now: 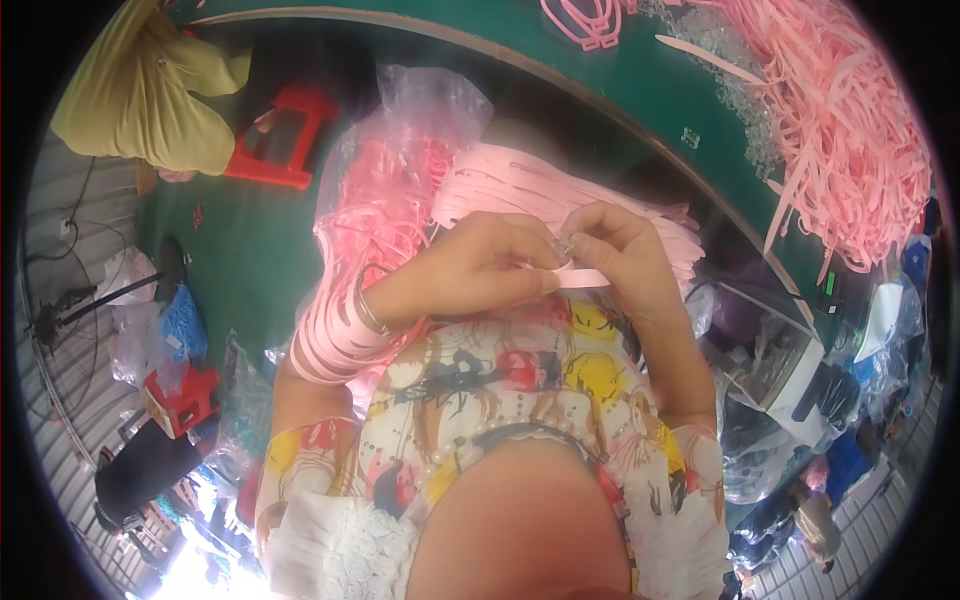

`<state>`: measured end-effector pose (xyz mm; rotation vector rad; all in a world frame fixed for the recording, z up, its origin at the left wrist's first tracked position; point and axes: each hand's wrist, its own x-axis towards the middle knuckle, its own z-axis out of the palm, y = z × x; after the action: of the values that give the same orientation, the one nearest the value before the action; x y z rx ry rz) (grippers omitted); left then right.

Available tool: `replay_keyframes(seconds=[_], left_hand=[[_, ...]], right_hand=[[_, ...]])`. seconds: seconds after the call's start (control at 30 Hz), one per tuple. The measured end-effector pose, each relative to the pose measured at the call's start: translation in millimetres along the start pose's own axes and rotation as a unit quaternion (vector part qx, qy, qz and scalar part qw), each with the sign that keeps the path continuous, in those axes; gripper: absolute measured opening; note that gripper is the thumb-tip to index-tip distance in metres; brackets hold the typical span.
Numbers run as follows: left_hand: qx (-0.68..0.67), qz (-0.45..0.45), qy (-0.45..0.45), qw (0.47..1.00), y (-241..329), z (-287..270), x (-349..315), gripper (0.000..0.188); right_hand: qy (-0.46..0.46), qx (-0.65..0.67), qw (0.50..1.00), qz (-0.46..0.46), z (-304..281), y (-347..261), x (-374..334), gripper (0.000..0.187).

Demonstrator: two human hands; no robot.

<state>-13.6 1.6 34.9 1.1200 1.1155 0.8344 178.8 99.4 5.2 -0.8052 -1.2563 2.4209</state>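
In front of my chest, my left hand (490, 262) pinches a narrow pink strap (583, 279). My right hand (628, 258) meets it from the other side, its fingertips closed on the same strap. A small clear piece (565, 243), apparently a plastic buckle, shows between the fingertips; the fingers partly hide it. Several looped pink straps (325, 335) hang over my left forearm. Just beyond both hands, a thick bundle of flat pink straps (530, 185) lies across my lap.
A clear bag (425, 95) of pink straps lies beside the bundle. On the green table (650, 95) are a heap of pink straps (845, 140) and scattered clear plastic pieces (735, 85). A red stool (285, 140) stands at far left; an open box (765, 375) is at right.
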Motion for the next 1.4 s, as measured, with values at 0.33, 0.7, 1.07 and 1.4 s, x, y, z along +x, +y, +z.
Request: replay_keyframes(seconds=[0.33, 0.7, 1.07, 1.4], left_hand=[[0.080, 0.059, 0.045, 0.994, -8.3, 6.4, -4.9, 0.012], [0.048, 0.079, 0.032, 0.995, -13.7, 8.4, -6.3, 0.012], [0.041, 0.109, 0.036, 0.993, -13.0, 8.9, -4.7, 0.011], [0.032, 0.117, 0.032, 0.992, -12.8, 12.4, -0.8, 0.018]], right_hand=[[-0.012, 0.034, 0.998, 0.050, -3.3, 6.0, -6.4, 0.012], [0.210, -0.329, 0.879, -0.273, -12.2, 2.1, 0.1, 0.008], [0.421, -0.728, 0.441, -0.314, -115.9, -52.1, 19.5, 0.012], [-0.115, -0.528, 0.738, -0.404, -5.9, -41.6, -0.1, 0.026]])
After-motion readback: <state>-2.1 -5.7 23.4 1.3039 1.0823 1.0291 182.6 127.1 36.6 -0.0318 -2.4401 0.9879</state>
